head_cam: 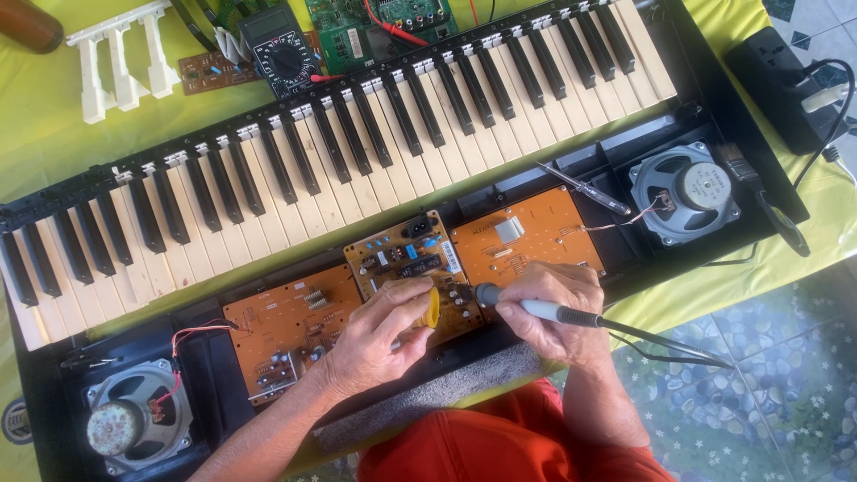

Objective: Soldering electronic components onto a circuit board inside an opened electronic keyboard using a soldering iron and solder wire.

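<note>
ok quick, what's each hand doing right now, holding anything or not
Left hand: closed on a small yellow spool, over the middle circuit board.
Right hand: closed around a soldering iron, tip towards the same board.

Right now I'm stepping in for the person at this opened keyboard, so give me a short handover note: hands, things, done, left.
Left hand: holds a small yellow spool over the middle circuit board.
Right hand: grips a soldering iron, tip at the same board; its cord trails right.
Things: keyboard lies open, speakers at both ends, screwdriver resting inside, meter above the keys.
Done: case open, boards exposed.
Left: the work at the board, then closing the case.
</note>
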